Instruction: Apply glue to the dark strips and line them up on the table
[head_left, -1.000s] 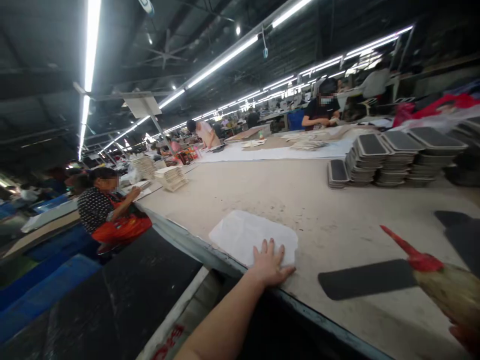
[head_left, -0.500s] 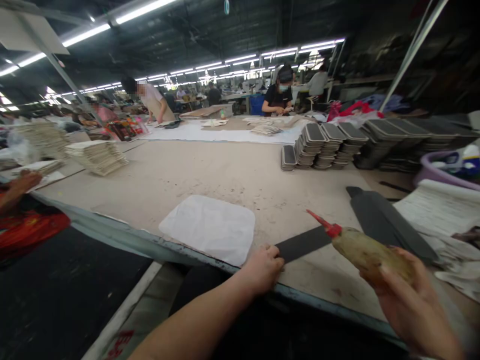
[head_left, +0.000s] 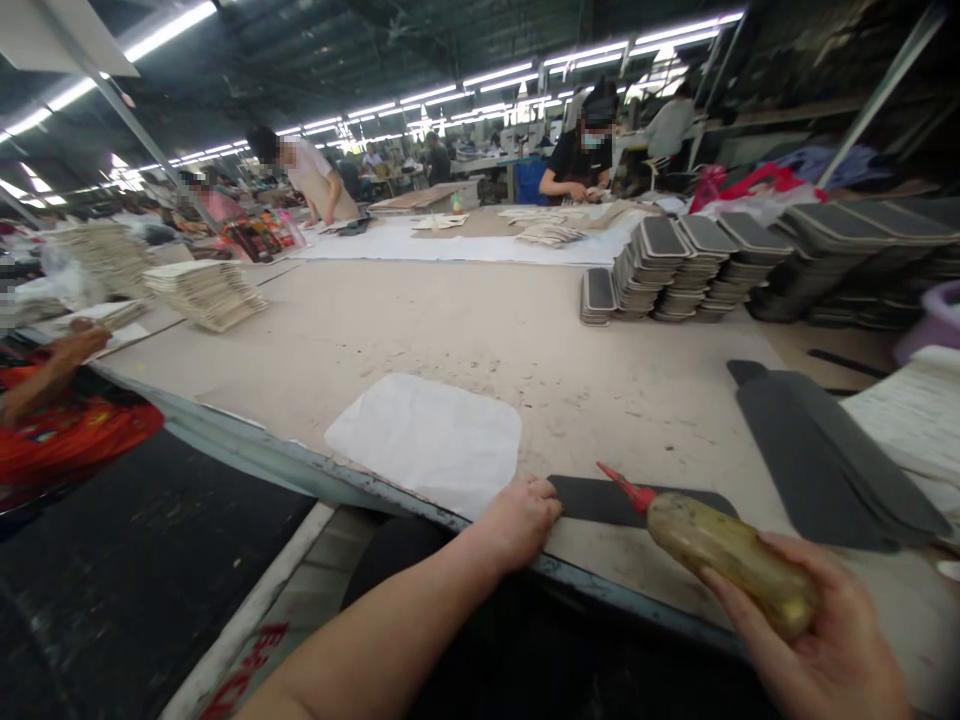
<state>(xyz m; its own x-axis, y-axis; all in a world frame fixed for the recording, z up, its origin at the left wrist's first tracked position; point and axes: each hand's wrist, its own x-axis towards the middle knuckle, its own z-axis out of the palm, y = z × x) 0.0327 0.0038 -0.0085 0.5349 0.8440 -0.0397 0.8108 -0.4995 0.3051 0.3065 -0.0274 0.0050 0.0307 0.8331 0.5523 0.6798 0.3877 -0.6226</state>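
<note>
In my right hand (head_left: 825,620) is a squeeze bottle (head_left: 731,555), yellowish and see-through, with a narrow red nozzle (head_left: 630,488) pointing up and to the left. It hangs over a dark grey strip (head_left: 592,500) with rounded corners lying flat near the table edge; the bottle hides part of the strip. My left hand (head_left: 525,515) has its fingers curled on the strip's left end. Just left of that hand lies a white rounded sheet (head_left: 427,435). To the right, larger dark grey pieces (head_left: 825,460) overlap on the table.
Stacks of dark pieces with light edges (head_left: 675,265) stand at the back right. Cream pieces (head_left: 206,293) are stacked at the left. A co-worker's hand (head_left: 79,345) is at the far left; other people work across the table (head_left: 420,310).
The grey strip has swung flatter, its right end coming nearer to me. My right hand has lowered slightly with the bottle. My left hand stays at the strip's end. The view has shifted.
</note>
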